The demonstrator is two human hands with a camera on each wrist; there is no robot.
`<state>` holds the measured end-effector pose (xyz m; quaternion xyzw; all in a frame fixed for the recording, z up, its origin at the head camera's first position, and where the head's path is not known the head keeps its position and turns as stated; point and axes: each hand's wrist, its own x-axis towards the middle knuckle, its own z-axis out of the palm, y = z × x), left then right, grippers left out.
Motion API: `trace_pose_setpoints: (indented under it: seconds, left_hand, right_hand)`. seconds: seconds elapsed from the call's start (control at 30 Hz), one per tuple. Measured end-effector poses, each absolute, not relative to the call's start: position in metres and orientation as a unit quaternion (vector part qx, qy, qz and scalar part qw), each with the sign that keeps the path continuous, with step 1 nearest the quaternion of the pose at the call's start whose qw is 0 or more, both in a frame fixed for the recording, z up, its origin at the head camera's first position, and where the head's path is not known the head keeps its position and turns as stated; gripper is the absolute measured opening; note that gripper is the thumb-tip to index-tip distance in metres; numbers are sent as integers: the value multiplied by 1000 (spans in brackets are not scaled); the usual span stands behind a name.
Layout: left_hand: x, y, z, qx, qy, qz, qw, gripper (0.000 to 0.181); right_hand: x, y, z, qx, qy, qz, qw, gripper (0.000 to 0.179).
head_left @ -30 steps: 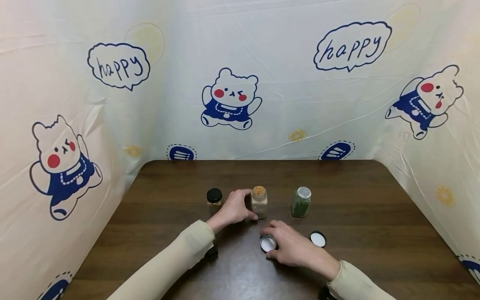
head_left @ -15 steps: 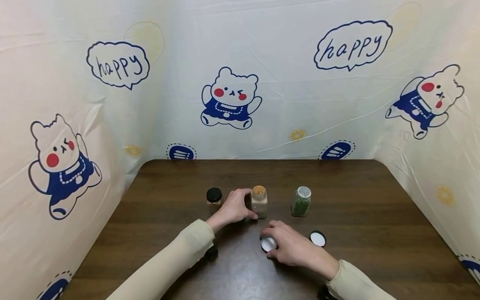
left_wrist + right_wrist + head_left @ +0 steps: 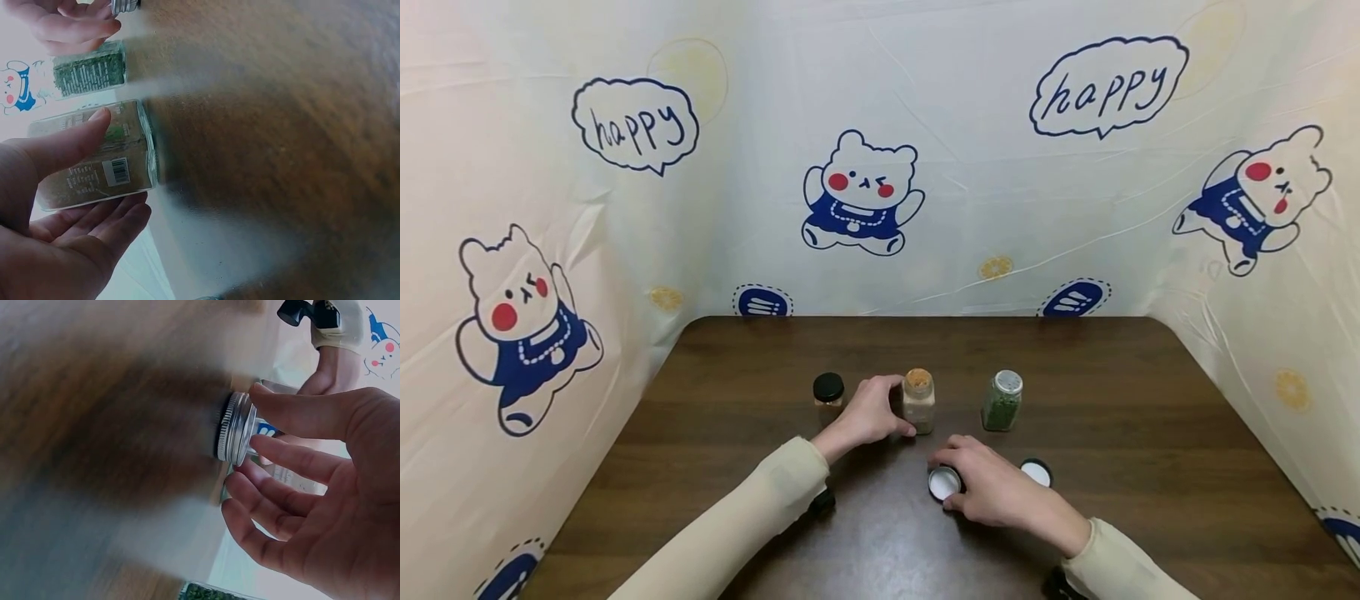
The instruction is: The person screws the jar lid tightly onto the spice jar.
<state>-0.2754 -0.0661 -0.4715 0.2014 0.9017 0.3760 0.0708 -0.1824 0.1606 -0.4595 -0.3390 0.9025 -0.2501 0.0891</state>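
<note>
Holding jar (image 3: 919,409), L hand (image 3: 867,414); long axis vert., neck up.

The left arm (image 3: 715,529), in a pale sleeve (image 3: 786,479), reaches diagonally forward, the left hand (image 3: 868,414) gripping with thumb (image 3: 75,145) opposite fingers (image 3: 125,225), while the right arm (image 3: 1131,562) angles inward, the nearer right hand (image 3: 992,487) pinching between thumb and forefinger (image 3: 303,459), its other fingers loosely bent.

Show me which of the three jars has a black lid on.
The leftmost jar in the head view wears a black lid. The middle jar at the left hand shows an orange top, and the jar of green flakes a silvery top.
</note>
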Motion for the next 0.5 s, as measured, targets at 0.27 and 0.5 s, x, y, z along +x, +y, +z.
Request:
trace_pose_setpoints:
  seconds: [0.27, 0.5]
  left_hand:
    - [-274, -69, -475, 197, 903, 374, 72, 62]
    - [-276, -69, -473, 201, 904, 372, 63, 67]
  right_hand:
    - [-180, 157, -462, -352, 898, -241, 104, 43]
    - [-179, 161, -461, -353, 903, -227, 94, 43]
